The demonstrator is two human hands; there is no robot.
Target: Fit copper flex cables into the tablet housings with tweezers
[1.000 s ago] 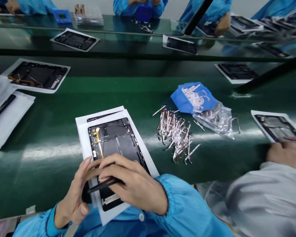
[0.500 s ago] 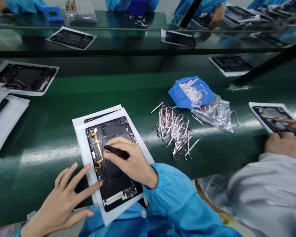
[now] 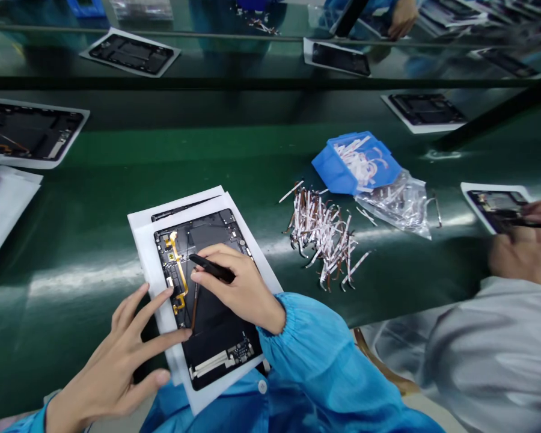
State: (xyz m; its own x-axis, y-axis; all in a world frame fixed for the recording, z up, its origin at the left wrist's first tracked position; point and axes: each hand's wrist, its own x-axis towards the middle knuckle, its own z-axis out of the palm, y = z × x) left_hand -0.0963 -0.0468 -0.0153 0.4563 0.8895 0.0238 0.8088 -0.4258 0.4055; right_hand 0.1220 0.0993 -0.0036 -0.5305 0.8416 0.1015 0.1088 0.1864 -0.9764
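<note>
My right hand rests over the middle of a dark tablet housing and pinches black tweezers. Their tip points toward a thin brown strip lying on the housing. An orange-yellow flex cable runs down the housing's left side, close to the tweezers. My left hand is spread, its fingertips at the housing's lower left edge, on the white sheet beneath it. It holds nothing.
A heap of white-and-brown strips lies right of the sheet, beside a blue tray and a plastic bag. At right, a co-worker's hands work over another housing. More housings lie along the green bench and a glass shelf.
My hands have come apart since a second ago. The left hand has spread at the lower left, while the right has moved up the housing with the tweezers. The view has tilted slightly.
</note>
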